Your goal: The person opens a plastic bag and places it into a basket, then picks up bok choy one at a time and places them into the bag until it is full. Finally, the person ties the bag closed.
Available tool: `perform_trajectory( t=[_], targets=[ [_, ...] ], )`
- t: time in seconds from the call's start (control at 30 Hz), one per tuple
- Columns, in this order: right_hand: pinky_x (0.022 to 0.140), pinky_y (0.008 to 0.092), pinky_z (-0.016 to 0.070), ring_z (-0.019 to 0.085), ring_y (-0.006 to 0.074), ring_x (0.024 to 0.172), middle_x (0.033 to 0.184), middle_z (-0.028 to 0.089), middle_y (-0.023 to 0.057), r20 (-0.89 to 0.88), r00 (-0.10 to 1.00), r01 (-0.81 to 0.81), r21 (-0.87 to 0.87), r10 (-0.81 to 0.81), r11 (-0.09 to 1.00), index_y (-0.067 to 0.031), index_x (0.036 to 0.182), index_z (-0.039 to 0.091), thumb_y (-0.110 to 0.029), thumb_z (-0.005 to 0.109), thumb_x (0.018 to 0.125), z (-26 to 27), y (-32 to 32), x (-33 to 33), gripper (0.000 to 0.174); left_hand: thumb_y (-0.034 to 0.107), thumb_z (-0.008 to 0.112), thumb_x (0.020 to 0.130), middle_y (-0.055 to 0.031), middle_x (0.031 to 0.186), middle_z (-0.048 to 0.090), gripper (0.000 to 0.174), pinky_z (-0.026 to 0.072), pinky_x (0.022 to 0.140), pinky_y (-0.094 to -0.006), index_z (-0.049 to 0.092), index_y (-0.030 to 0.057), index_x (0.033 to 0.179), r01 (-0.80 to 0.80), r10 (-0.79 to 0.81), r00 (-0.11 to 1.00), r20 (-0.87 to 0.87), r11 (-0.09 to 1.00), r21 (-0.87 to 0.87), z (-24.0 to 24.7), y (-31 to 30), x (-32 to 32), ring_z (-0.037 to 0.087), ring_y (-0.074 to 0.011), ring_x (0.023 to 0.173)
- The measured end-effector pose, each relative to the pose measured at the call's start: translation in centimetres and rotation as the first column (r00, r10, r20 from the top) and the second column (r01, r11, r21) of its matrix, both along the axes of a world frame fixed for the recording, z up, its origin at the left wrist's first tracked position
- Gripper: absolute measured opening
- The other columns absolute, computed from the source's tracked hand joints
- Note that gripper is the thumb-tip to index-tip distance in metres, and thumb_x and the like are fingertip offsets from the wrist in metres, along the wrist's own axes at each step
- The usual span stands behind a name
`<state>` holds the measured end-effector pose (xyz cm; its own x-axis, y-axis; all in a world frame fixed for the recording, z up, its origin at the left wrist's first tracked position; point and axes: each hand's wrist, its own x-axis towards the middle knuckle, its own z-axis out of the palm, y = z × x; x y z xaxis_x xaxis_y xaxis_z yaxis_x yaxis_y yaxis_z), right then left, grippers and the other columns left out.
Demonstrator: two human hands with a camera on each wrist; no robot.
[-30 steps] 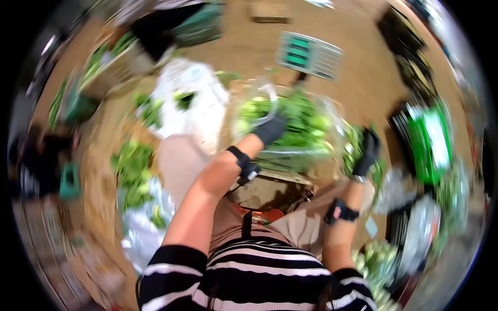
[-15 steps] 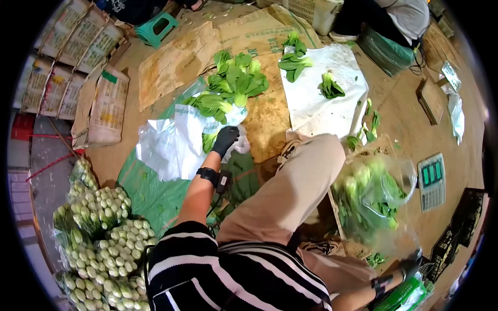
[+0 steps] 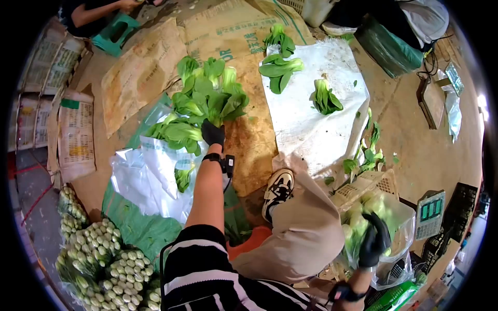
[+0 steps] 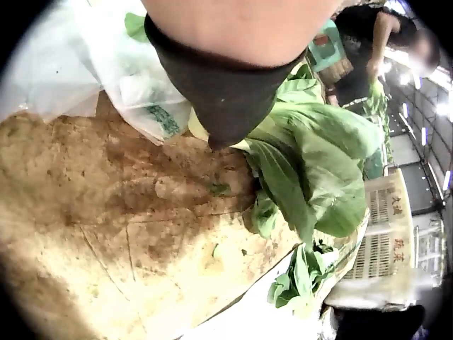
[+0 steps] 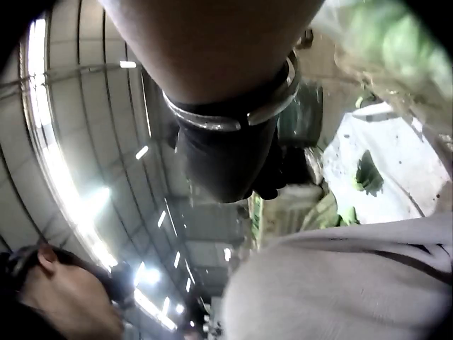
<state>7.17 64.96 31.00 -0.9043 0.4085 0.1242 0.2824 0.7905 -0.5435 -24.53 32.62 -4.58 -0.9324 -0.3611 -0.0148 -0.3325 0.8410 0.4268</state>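
Note:
In the head view my left hand [image 3: 212,133], in a black glove, is at the near edge of a pile of bok choy [image 3: 189,106]. The left wrist view shows its fingers over the pale stem of one bok choy [image 4: 329,163], gripping it, with the broad leaves spreading to one side. White plastic bags [image 3: 148,171] lie just below that hand. My right hand [image 3: 374,241], also gloved in black, hovers with loosely bent fingers over a clear bag of greens [image 3: 354,223] at the crate [image 3: 358,189]. Nothing shows in its grasp in the right wrist view.
A white sheet [image 3: 321,135] with a few loose bok choy lies ahead. Beyond the crate stands a digital scale [image 3: 430,212]. Bagged vegetables [image 3: 98,243] are heaped at lower left. A green stool [image 3: 115,33] and two other people are at the far side.
My left hand went from the bagged greens to the white plastic bags, then up to the bok choy pile. The right hand has risen from the lower right to above the clear bag.

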Motion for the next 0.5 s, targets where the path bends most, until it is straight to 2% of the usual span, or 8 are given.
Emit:
perform_trajectory(
  t=[0.07, 0.13, 0.17, 0.23, 0.37, 0.4, 0.47, 0.5],
  targets=[
    [0.07, 0.0332, 0.0453, 0.059, 0.0264, 0.078, 0.086, 0.062, 0.0125, -0.012, 0.995, -0.103, -0.037, 0.103, 0.994, -0.0003, 0.089, 0.06, 0.004, 0.049, 0.075, -2.7, -0.1, -6.0, 0.019, 0.026, 0.072, 0.057, -0.0199, 0.101, 0.051, 0.059, 0.0413, 0.079, -0.0424, 0.045, 0.001, 0.103, -0.015, -0.002, 0.993, -0.121, 0.99, -0.139, -2.2, -0.6, 0.5, 0.049, -0.0355, 0.094],
    [0.069, 0.0304, 0.0465, 0.06, 0.0245, 0.075, 0.087, 0.063, 0.0116, -0.06, 0.985, -0.165, -0.097, 0.16, 0.981, -0.0012, 0.091, 0.06, 0.005, 0.051, 0.074, -5.4, 0.3, -8.1, 0.021, 0.026, 0.071, 0.057, -0.0203, 0.098, 0.052, 0.061, 0.0419, 0.077, -0.0426, 0.044, 0.0011, 0.105, 0.16, -0.152, 0.985, -0.086, 0.983, 0.094, -0.5, -1.2, 0.9, 0.05, -0.0364, 0.091],
    [0.067, 0.03, 0.0468, 0.06, 0.0233, 0.074, 0.085, 0.063, 0.0109, -0.109, 0.971, -0.235, -0.299, 0.212, 0.925, -0.0031, 0.092, 0.061, 0.004, 0.052, 0.073, -7.4, -1.1, -11.8, 0.022, 0.025, 0.071, 0.056, -0.0201, 0.094, 0.053, 0.059, 0.0426, 0.075, -0.0426, 0.045, 0.0024, 0.105, 0.323, -0.315, 0.947, -0.071, 0.923, 0.211, 2.0, -1.0, 2.3, 0.051, -0.0363, 0.086],
    [0.063, 0.0316, 0.0475, 0.06, 0.0237, 0.071, 0.079, 0.063, 0.0084, -0.095, 0.847, -0.532, -0.12, 0.524, 0.838, -0.0075, 0.097, 0.06, 0.001, 0.056, 0.07, -10.9, -3.0, -15.5, 0.028, 0.023, 0.07, 0.057, -0.0182, 0.09, 0.055, 0.05, 0.043, 0.073, -0.0421, 0.052, 0.0035, 0.099, 0.735, -0.755, 0.655, -0.043, 0.622, 0.271, 3.3, 1.1, 5.3, 0.052, -0.0355, 0.084],
    [0.093, 0.0447, 0.0322, 0.045, 0.0296, 0.107, 0.115, 0.048, 0.0176, 0.135, 0.603, -0.795, 0.19, 0.787, 0.576, -0.0055, 0.116, 0.045, -0.011, 0.053, 0.071, -13.8, -5.6, -17.5, 0.046, 0.045, 0.064, 0.065, -0.0162, 0.084, 0.061, 0.053, 0.0451, 0.069, -0.0334, 0.059, -0.0004, 0.092, 0.56, -0.886, 0.447, 0.127, 0.387, 0.732, 10.6, 7.3, 6.2, 0.059, -0.0254, 0.076],
    [0.097, 0.0473, 0.0262, 0.041, 0.0298, 0.113, 0.118, 0.045, 0.0192, 0.228, 0.578, -0.809, 0.28, 0.783, 0.516, -0.0045, 0.118, 0.042, -0.013, 0.051, 0.072, -14.8, -5.8, -17.7, 0.048, 0.036, 0.059, 0.072, -0.0166, 0.085, 0.059, 0.044, 0.0442, 0.069, -0.0303, 0.056, -0.0018, 0.095, 0.482, -0.974, 0.197, 0.112, 0.195, 0.854, 12.0, 8.9, 4.8, 0.059, -0.0228, 0.078],
    [0.093, 0.0461, 0.0326, 0.047, 0.0316, 0.106, 0.11, 0.05, 0.0224, 0.342, 0.643, -0.766, 0.296, 0.685, 0.571, -0.002, 0.131, 0.019, -0.015, 0.053, 0.072, -17.2, -5.3, -18.0, 0.07, 0.03, 0.053, 0.08, -0.0144, 0.084, 0.06, 0.035, 0.0462, 0.066, -0.0306, 0.057, -0.0014, 0.094, 0.34, -0.997, 0.037, -0.07, -0.053, 0.939, 9.4, 10.4, 3.3, 0.059, -0.0207, 0.074],
    [0.086, 0.0435, 0.0383, 0.052, 0.0324, 0.097, 0.102, 0.053, 0.0218, 0.352, 0.764, -0.57, -0.023, 0.54, 0.821, -0.0018, 0.132, 0.015, -0.018, 0.057, 0.07, -16.8, -4.7, -18.1, 0.077, 0.027, 0.051, 0.082, -0.0129, 0.083, 0.06, 0.031, 0.0472, 0.064, -0.0309, 0.057, -0.0011, 0.094, 0.103, -0.993, 0.101, -0.064, -0.054, 0.993, 8.2, 10.2, -0.3, 0.058, -0.0194, 0.072]
  ],
)
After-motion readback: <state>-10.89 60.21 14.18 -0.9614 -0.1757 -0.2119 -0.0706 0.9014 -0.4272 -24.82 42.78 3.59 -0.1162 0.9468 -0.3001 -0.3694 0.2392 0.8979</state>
